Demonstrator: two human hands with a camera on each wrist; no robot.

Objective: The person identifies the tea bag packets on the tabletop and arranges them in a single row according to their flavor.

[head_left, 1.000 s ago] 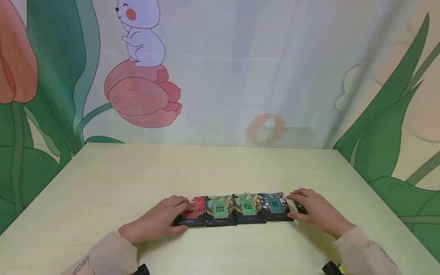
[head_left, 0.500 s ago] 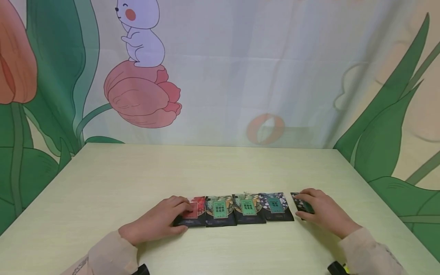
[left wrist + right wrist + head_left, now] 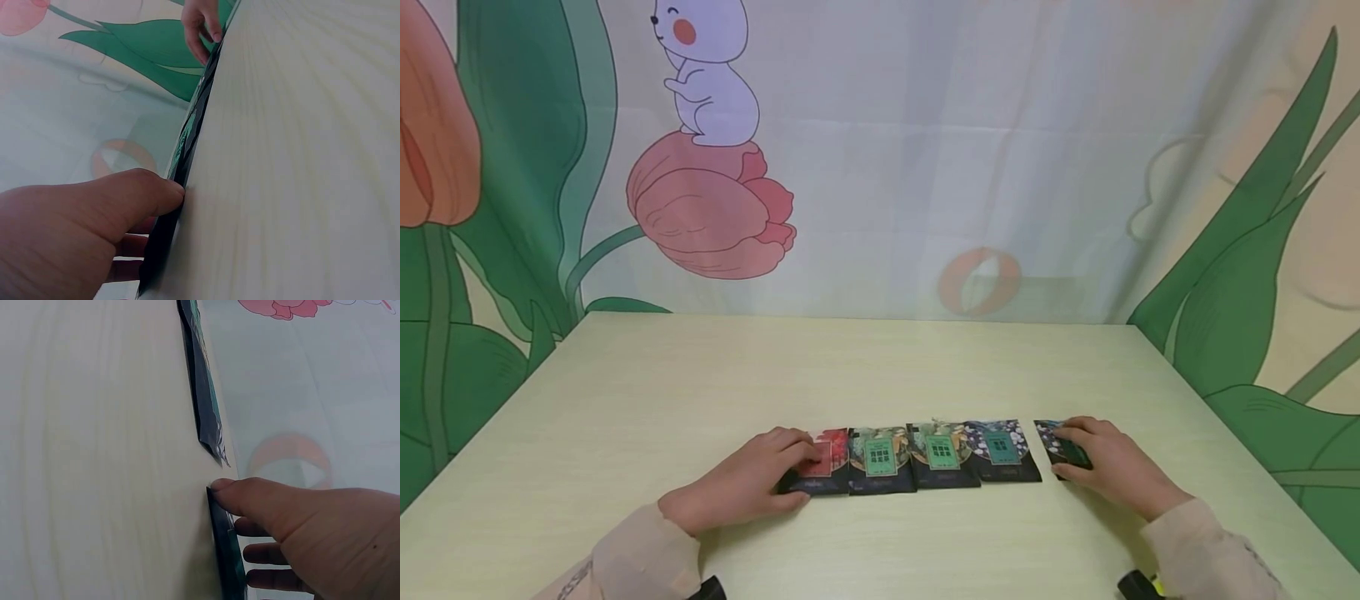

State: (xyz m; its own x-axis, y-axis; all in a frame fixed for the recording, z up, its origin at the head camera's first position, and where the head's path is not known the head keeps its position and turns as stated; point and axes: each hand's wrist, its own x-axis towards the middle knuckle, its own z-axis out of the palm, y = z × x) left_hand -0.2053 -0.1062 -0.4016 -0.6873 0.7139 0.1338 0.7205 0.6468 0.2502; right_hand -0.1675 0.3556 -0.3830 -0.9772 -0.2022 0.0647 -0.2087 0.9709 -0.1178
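In the head view, several flat dark printed sachets lie on the table. Far left in the row is a red-labelled sachet [image 3: 830, 471]; my left hand [image 3: 752, 475] rests on it, its fingers over the top and the thumb at the near edge. Two green-labelled sachets [image 3: 880, 460] and a teal-labelled sachet [image 3: 1002, 452] continue the row edge to edge. Apart from it, beyond a narrow gap, lies a dark flowered sachet [image 3: 1051, 435], partly hidden under my right hand [image 3: 1112, 462]. In the right wrist view, that thumb touches the sachet's corner.
The pale table [image 3: 880, 367] reaches back to a printed curtain [image 3: 880, 167] with a cartoon animal and flowers. Dark wrist-worn devices show below each sleeve [image 3: 647, 550] at the bottom of the head view.
My right hand has moved right, from the edge of the teal-labelled sachet onto the separate sachet, uncovering the gap between them. The left hand and the row have stayed put.
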